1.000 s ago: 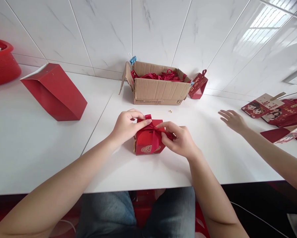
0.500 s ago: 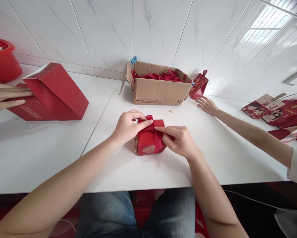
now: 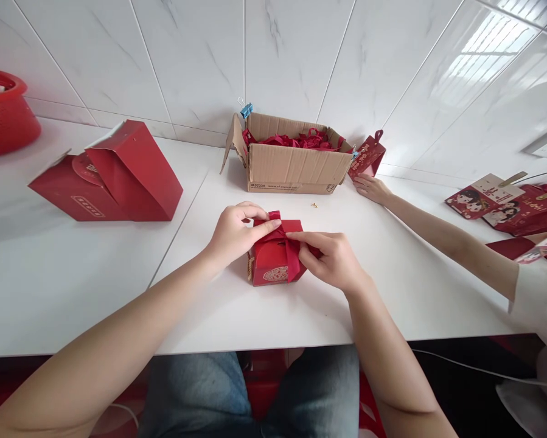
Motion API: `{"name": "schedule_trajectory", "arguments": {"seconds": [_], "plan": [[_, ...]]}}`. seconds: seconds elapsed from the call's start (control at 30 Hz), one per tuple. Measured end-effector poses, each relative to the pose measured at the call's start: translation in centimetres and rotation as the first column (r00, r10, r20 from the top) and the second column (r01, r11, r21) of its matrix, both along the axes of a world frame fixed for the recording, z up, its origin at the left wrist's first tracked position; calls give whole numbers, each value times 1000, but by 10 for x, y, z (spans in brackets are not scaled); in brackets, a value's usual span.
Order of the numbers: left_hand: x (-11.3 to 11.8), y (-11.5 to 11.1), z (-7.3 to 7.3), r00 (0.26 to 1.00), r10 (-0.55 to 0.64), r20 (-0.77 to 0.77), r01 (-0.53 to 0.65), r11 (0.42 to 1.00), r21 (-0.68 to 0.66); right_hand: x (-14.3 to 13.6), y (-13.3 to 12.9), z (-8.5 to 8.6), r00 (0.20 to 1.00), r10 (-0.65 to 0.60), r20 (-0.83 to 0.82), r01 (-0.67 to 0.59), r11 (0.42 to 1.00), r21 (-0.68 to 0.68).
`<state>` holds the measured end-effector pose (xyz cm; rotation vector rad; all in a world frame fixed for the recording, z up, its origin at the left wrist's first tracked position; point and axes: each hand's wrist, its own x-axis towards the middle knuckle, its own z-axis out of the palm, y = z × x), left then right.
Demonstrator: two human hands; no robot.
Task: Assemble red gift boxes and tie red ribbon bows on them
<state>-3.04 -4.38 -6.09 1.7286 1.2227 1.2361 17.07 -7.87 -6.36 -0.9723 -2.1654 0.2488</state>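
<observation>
A small red gift box [image 3: 264,258] with a pale round print on its front stands on the white table before me. Dark red ribbon [image 3: 293,261] crosses its top, and one tail hangs down the front. My left hand [image 3: 246,230] pinches the ribbon at the back left of the lid, thumb lying along it. From the right, my right hand [image 3: 330,255] has its index fingertip on the ribbon crossing; its thumb and curled fingers close on ribbon at the box's right side. A twisted cord [image 3: 250,267] shows at the left side.
Behind the box stands an open cardboard box [image 3: 296,167] full of red ribbons. A large red box [image 3: 140,176] and a red basket [image 3: 8,115] are at left. Far right, a co-worker's hand [image 3: 373,188] reaches a small red box [image 3: 368,153]; printed boxes [image 3: 483,198] stand nearby.
My hands stay nearly still; the hanging ribbon tail shifts slightly right. At left, another person's hand has left the large red box, which moved right. The right co-worker's hand moved left against the small box.
</observation>
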Motion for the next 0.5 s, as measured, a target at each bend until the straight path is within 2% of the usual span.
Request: {"name": "schedule_trajectory", "arguments": {"seconds": [0.3, 0.5], "plan": [[2, 0, -2, 1000, 13, -10, -13, 999, 38, 3, -1, 3, 994, 43, 104, -36, 998, -60], [1, 1, -3, 1000, 12, -3, -12, 998, 57, 2, -1, 5, 995, 33, 98, -24, 996, -90]]}}
